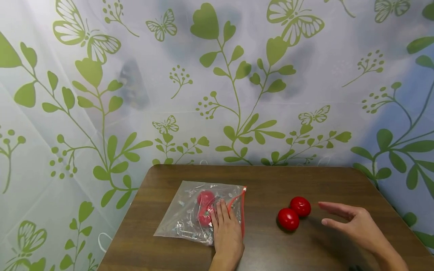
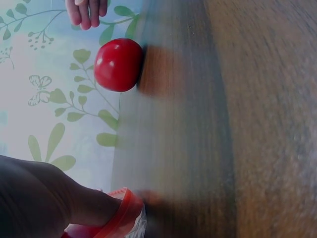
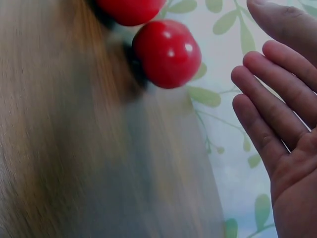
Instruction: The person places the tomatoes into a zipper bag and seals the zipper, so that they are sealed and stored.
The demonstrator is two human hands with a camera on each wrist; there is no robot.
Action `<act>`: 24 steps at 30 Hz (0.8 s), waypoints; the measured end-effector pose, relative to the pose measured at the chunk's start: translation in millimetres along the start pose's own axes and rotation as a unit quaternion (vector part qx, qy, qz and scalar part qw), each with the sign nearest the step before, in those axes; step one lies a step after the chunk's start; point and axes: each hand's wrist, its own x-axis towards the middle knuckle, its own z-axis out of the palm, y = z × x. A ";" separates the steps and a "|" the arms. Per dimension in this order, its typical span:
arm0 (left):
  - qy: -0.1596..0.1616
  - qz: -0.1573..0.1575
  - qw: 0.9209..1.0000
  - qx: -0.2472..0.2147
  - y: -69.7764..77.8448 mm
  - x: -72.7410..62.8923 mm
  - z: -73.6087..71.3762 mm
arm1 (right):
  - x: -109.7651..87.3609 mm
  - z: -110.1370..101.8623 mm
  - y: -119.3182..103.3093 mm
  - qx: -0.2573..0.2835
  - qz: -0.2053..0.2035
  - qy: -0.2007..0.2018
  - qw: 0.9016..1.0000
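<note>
A clear zip bag (image 1: 173,222) with a red zip edge and a white slider lies flat on the table. Inside are two red tomatoes (image 1: 206,197), partly blurred by the plastic. My left hand (image 1: 228,235) rests on the bag near its opening, fingers straight, touching the plastic beside the lower tomato. In the left wrist view the thumb (image 2: 94,206) lies against the red zip edge (image 2: 126,210). Two loose tomatoes (image 1: 288,219) sit side by side on the right. Just right of them, my right hand (image 1: 359,226) hovers with extended fingers, touching nothing.
Everything lies on a brown wood-grain table (image 1: 261,248) with rounded back corners. A white curtain (image 1: 210,143) with green leaves and butterflies hangs right behind it and along the left side.
</note>
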 end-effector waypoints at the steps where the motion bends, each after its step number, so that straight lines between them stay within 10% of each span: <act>1: 0.000 0.000 1.000 0.000 -0.1 0.0 0.0 | 0.4 -0.7 1.3 0.000 0.005 0.001 1.000; 24: 0.005 0.004 1.000 -0.004 -0.9 -0.1 1.3 | 13.5 9.8 30.5 0.009 0.035 -0.024 0.999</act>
